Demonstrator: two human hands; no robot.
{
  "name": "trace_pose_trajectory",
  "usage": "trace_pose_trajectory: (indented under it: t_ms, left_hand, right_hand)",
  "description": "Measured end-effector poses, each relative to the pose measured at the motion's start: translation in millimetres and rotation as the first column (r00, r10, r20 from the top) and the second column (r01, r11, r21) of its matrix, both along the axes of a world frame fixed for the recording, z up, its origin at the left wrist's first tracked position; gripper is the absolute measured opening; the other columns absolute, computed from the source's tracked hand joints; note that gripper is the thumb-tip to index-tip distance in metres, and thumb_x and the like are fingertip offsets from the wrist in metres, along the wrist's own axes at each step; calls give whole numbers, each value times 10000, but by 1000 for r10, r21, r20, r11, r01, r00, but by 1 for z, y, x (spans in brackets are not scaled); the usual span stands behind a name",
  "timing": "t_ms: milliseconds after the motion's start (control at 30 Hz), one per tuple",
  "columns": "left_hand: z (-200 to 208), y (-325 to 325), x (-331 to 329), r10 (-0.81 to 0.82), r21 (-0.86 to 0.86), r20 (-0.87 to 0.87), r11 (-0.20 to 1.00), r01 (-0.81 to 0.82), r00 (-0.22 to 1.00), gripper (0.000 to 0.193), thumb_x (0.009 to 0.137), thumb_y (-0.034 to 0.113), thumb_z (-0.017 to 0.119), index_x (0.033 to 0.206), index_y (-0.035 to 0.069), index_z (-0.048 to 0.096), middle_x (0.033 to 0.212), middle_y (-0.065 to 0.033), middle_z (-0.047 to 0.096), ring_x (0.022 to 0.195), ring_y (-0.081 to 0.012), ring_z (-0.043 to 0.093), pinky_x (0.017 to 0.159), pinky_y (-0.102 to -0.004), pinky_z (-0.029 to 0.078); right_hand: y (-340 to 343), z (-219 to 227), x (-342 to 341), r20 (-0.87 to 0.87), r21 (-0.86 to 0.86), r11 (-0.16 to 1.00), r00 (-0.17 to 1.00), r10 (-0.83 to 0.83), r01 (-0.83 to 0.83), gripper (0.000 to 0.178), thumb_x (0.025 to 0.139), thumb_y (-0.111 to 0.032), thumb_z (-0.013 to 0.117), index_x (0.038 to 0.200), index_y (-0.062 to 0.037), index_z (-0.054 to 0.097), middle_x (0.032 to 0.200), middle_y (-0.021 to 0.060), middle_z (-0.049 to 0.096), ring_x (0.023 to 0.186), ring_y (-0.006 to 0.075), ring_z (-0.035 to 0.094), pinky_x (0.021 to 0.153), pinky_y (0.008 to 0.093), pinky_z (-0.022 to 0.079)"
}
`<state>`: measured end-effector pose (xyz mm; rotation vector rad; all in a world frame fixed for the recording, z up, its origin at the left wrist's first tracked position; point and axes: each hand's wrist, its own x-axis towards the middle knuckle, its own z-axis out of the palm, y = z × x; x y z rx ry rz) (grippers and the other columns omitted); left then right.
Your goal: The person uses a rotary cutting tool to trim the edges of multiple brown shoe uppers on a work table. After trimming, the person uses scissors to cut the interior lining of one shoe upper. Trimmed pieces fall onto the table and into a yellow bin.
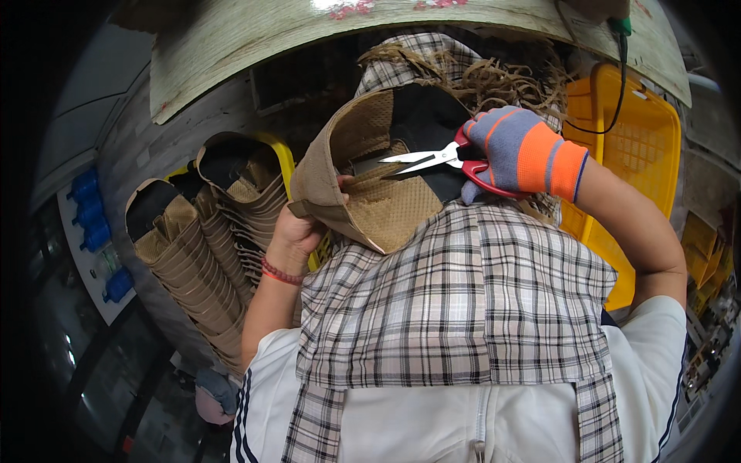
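Observation:
My bare left hand [303,224] grips the left side of a brown, textured, hollow fabric piece [320,181] with a black lining, its fingertips showing inside the opening. My right hand [513,150], in a grey and orange knit glove, holds red-handled scissors [437,157]. Their blades are parted and point left into the opening, close to a narrow brown strip [370,176] near my left fingertips. Whether the blades touch the strip I cannot tell. The piece rests against the plaid apron [417,309] on my lap.
Brown trimmed strips [513,83] lie heaped beyond the piece. Nested stacks of similar brown pieces [193,285] stand at the left by a yellow crate [279,158]. A yellow basket [641,147] stands at the right. A table edge [231,73] crosses the far side, with a black cord [622,77] hanging down.

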<state>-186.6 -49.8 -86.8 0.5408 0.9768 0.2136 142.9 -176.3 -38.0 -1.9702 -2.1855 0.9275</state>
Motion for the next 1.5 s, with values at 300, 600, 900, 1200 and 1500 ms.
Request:
trace_pose_trajectory:
  t_ms: [300, 600, 900, 1200, 1500]
  left_hand:
    - [-2, -1, 0, -4, -28, 16, 1000, 5, 1000, 368, 778, -87, 681, 1135, -26, 620, 1164, -178, 630, 1045, -245, 623, 914, -372, 553]
    - [-6, -4, 0, 38, -57, 18, 998, -37, 999, 375, 766, -79, 694, 1134, -56, 621, 1176, -187, 628, 1024, -256, 639, 910, -384, 555]
    - [-21, -1, -11, 78, -95, -22, 992, -80, 997, 323, 757, -102, 696, 1071, -37, 656, 1082, -157, 661, 971, -251, 653, 881, -388, 570]
    - [-18, 0, -9, 66, -100, -34, 993, -69, 997, 314, 739, -101, 717, 1037, -16, 672, 1057, -133, 670, 956, -242, 654, 862, -386, 574]
    - [-23, 4, -8, 50, 157, 81, 986, -62, 995, 297, 861, 60, 666, 1149, 25, 600, 986, -96, 663, 858, -183, 651, 711, -282, 554]
  right_hand:
    - [17, 9, -14, 84, -367, 930, 994, 66, -30, 577, 776, -560, 672, 1015, -36, 643, 789, 160, 665, 761, 332, 667, 655, 389, 528]
    - [19, 20, -22, 43, -287, 958, 999, -6, 18, 821, 647, -760, 665, 988, -13, 650, 819, 170, 669, 793, 352, 668, 676, 381, 534]
    - [41, 19, -41, 96, -395, 915, 987, 129, -82, 756, 705, -716, 644, 1042, -40, 676, 783, 146, 692, 723, 307, 684, 643, 371, 542]
    - [44, 27, -44, 70, -318, 941, 987, 146, -117, 696, 774, -698, 582, 1014, -54, 697, 757, 135, 694, 696, 299, 685, 614, 375, 543]
    - [32, 26, -10, -12, -418, 908, 999, 41, -42, 556, 865, -574, 544, 796, -51, 716, 682, 127, 652, 622, 279, 638, 586, 395, 503]
